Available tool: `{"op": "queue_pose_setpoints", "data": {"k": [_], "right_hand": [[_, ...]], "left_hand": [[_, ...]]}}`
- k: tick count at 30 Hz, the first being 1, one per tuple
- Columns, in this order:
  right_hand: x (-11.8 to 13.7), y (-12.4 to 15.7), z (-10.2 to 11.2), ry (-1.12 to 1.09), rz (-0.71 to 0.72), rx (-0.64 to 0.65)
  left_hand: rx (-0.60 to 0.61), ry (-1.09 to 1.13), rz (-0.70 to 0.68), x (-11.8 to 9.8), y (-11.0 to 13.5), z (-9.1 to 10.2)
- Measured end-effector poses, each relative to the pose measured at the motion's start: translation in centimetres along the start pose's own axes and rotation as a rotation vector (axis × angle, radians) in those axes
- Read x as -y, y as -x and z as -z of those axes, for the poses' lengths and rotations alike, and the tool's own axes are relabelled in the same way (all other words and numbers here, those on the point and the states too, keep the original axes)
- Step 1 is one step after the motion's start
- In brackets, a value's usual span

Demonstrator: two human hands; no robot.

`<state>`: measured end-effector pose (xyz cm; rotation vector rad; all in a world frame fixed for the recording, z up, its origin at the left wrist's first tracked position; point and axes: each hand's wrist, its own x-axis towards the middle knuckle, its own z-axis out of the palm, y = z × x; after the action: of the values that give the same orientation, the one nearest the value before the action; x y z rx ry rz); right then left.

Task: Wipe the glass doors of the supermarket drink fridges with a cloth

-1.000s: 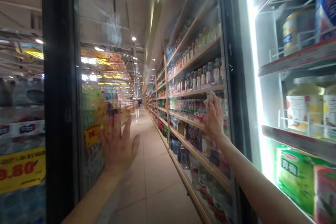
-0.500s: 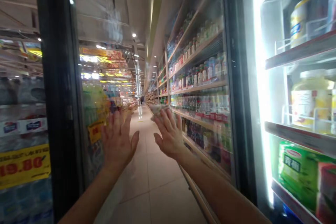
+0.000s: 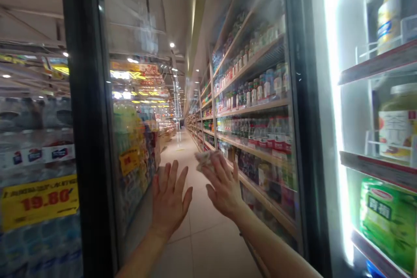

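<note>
At lower centre of the frame, the left hand point(image 3: 169, 206) is flat, fingers spread, before a black-framed glass door point(image 3: 88, 117). Apart from it, slightly right, the right hand point(image 3: 226, 191) extends uncurled fingers over a crumpled cloth point(image 3: 206, 160). Lower right: a green package point(image 3: 387, 226).

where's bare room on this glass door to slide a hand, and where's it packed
On the glass pane, room shows above the left hand and the cloth under the right hand, between the black side bars, plus a narrow gap between the hands. It's packed on the lit shelves at right and among the bottled drinks at left.
</note>
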<state>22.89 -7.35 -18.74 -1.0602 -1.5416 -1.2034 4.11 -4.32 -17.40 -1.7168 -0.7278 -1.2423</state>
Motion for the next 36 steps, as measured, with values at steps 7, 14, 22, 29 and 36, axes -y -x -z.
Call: {"op": "queue_pose_setpoints", "data": {"k": [7,14,22,29,36], "right_hand": [[-7.5,5.1,1.4,0.24,-0.642,-0.227],[-1.2,4.9,0.6,0.047,-0.108,0.029],[-3.7,6.8,1.3,0.151,-0.404,-0.063],[-5.8,8.9,1.8,0.166,-0.299,-0.037],[-4.6,11.5,1.9,0.187,-0.381,0.006]], "left_hand": [[-0.02,0.031,0.039,-0.3,0.1,-0.2],[0.003,0.015,0.044,-0.2,0.3,0.0],[-0.003,0.038,0.084,-1.0,-0.1,0.1],[0.036,0.044,0.05,-1.6,2.1,0.4],[0.036,0.097,0.066,-3.4,4.4,0.1]]}}
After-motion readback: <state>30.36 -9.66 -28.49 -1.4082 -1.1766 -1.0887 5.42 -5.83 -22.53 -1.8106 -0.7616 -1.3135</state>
